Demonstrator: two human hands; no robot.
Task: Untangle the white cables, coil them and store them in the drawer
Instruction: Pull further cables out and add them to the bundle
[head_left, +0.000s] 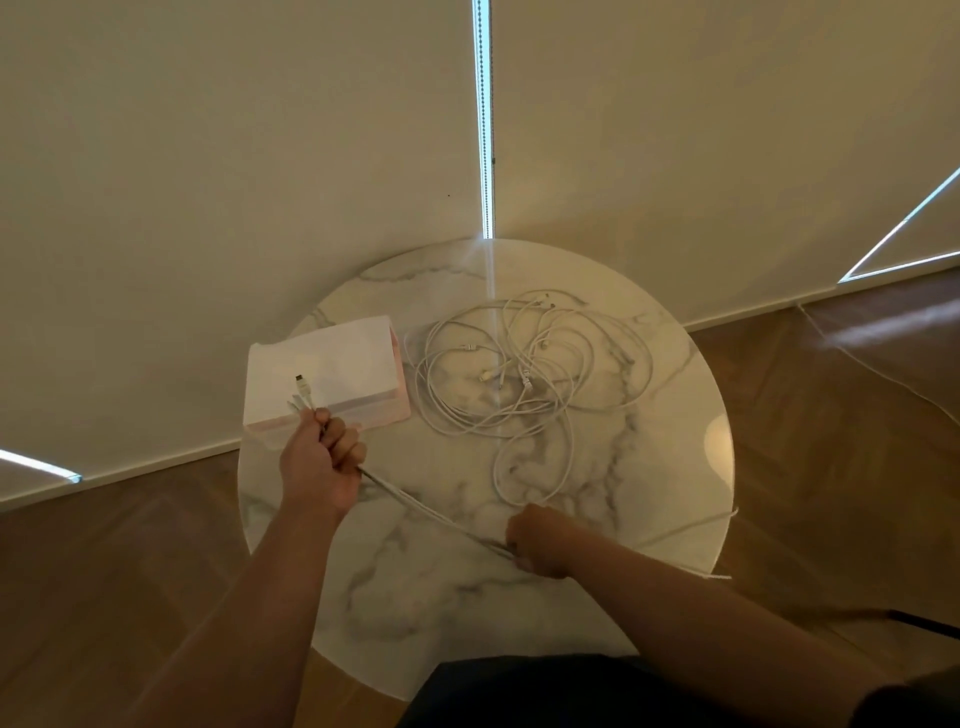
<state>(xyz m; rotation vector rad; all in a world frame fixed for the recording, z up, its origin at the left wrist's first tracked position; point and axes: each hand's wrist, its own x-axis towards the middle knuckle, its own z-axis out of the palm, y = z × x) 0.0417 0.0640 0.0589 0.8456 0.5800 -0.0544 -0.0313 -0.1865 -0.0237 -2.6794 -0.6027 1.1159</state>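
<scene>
A tangle of white cables (524, 364) lies on the far right part of a round marble table (649, 457). My left hand (322, 462) grips one white cable (426, 509) near its end, and its plug sticks up above my fist in front of a white and pink drawer box (337, 364). That cable runs taut, doubled, down to my right hand (540, 540), which holds it near the table's front. From there a loop leads back up into the tangle. The drawer box looks closed.
The table stands close to pale roller blinds (260, 156) with a bead chain (484, 130) in the gap between them. Wooden floor (831, 441) surrounds the table. A loose cable strand (691, 530) hangs over the table's right edge.
</scene>
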